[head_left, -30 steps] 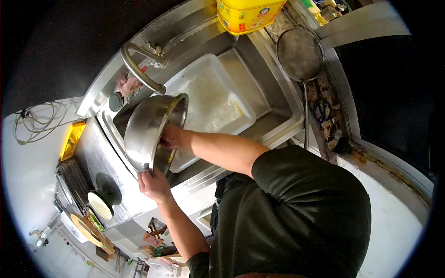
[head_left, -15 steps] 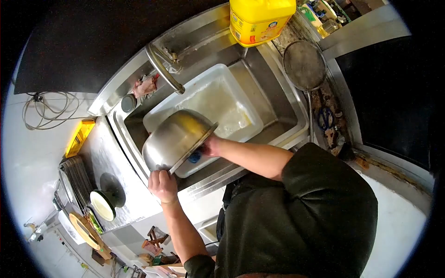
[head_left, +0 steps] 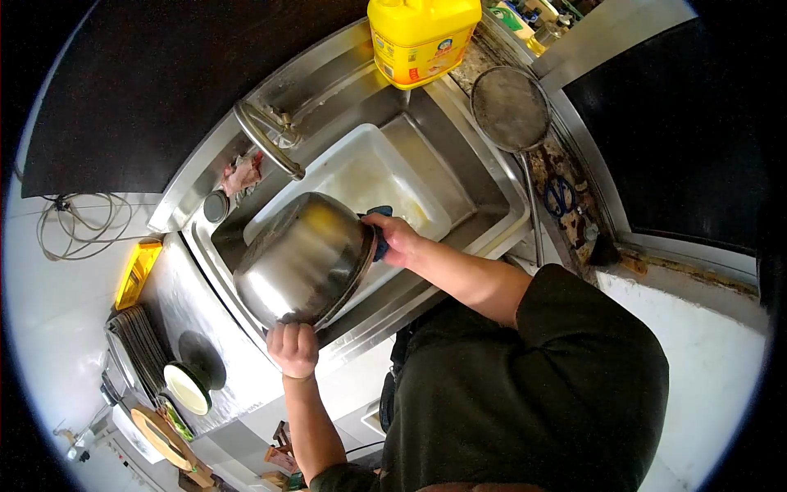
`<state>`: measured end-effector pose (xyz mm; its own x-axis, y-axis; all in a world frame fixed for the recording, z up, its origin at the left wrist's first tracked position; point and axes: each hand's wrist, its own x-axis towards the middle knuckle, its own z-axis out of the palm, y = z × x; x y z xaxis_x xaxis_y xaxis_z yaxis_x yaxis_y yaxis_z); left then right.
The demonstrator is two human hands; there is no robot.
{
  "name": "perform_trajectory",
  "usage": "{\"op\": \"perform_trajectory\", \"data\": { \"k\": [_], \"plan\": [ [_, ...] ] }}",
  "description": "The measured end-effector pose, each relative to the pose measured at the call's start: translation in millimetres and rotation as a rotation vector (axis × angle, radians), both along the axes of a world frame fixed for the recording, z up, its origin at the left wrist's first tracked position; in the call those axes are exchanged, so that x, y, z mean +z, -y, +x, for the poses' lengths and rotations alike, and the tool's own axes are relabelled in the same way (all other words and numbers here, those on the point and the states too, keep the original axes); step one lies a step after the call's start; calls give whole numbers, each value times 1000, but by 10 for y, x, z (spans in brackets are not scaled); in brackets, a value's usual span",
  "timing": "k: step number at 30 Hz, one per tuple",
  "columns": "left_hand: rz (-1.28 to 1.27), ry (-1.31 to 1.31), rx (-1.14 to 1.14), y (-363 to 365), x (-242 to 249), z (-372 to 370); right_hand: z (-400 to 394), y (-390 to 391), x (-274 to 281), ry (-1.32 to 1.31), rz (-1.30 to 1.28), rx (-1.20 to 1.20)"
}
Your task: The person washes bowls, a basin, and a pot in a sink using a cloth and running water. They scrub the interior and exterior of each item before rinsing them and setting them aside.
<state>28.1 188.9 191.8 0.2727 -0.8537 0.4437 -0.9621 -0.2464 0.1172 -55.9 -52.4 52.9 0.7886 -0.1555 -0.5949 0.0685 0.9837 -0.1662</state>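
Observation:
A large metal bowl (head_left: pixel 299 262) is tilted on its side over the sink, its outer surface facing up and left. My left hand (head_left: pixel 293 348) grips the bowl's rim at the lower end, fingers curled over the edge. At the bowl's right edge, my right hand (head_left: pixel 399 238) is closed round a dark blue cloth (head_left: pixel 379 211) pressed to the rim. Beneath the bowl, a white plastic basin (head_left: pixel 426 190) with cloudy water sits in the steel sink. The bowl's inside is hidden.
A curved faucet (head_left: pixel 270 143) reaches over the sink's back left. The yellow jug (head_left: pixel 422 45) stands at the back edge. On the right ledge lie a round strainer (head_left: pixel 510 109) and blue-handled scissors (head_left: pixel 560 197). A green-rimmed bowl (head_left: pixel 188 388) is on the left counter.
My right hand has come from under the bowl to the outside of its rim, with the blue cloth. The bowl has turned, showing more of its outer side. The whole view has shifted slightly.

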Motion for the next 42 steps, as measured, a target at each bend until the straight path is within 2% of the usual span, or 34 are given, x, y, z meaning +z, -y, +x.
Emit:
{"op": "perform_trajectory", "data": {
  "k": [5, 8, 9, 10, 11, 13, 14, 16, 17, 18, 20, 21, 23, 24, 26, 28, 31, 32, 34, 35, 38, 42],
  "plan": [
    [-19, -66, 129, -166, -249, -149, -10, -29, -60, -57, -13, -71],
    [-70, -132, 397, -225, -510, -336, -56, -17, 119, -68, -48, -110],
    [-106, -180, 651, -120, -538, -461, -71, -24, 188, -83, -67, -117],
    [-223, -245, 814, -7, -559, -516, -82, -59, 143, -98, -51, -125],
    [-454, -615, 909, -56, -815, -605, -75, -75, 72, -108, -40, -136],
    [-929, -1354, 1115, 183, -913, -757, -75, -30, 125, -107, -80, -138],
    [-1302, -1836, 874, -65, -1349, -838, -103, -16, 140, -93, -117, -108],
    [-1666, -2172, 799, 91, -1267, -797, -146, 42, 150, -64, -198, -45],
    [-1768, -2214, 665, 99, -1275, -781, -161, 53, 80, -67, -231, -48],
    [-1786, -2328, 814, 235, -953, -728, -195, 69, 90, -35, -248, -33],
    [-1579, -2295, 510, 149, -1451, -560, -262, 136, 128, 31, -287, 0],
    [-1541, -2250, 715, 211, -1414, -538, -302, 156, 90, 88, -365, 47],
    [-1442, -2137, 1102, 441, -1136, -465, -323, 178, -141, -88, -707, 27],
    [-1400, -2087, 1166, 549, -954, -435, -316, 213, -118, -178, -879, 18],
    [-1335, -2012, 1180, 505, -991, -392, -397, 355, -64, -523, -1157, 83],
    [-1363, -1967, 1176, 476, -1001, -334, -411, 468, 40, -523, -1357, 107],
    [-1352, -1874, 1271, 505, -1018, -249, -330, 473, 242, -131, -1894, 106],
    [-1371, -1882, 1261, 542, -1028, -237, -318, 356, 223, -54, -1847, 165],
    [-1406, -1900, 1241, 659, -965, -214, -275, 173, 314, 87, -2230, 299],
    [-1393, -1893, 1228, 688, -934, -204, -240, 89, 364, 89, -2268, 277],
    [-1343, -1819, 1371, 738, -726, -113, -61, -50, 347, 129, -2362, 236],
    [-1419, -1849, 1220, 537, -693, 40, 157, -80, 529, 367, -2484, 181]
  ]
}}
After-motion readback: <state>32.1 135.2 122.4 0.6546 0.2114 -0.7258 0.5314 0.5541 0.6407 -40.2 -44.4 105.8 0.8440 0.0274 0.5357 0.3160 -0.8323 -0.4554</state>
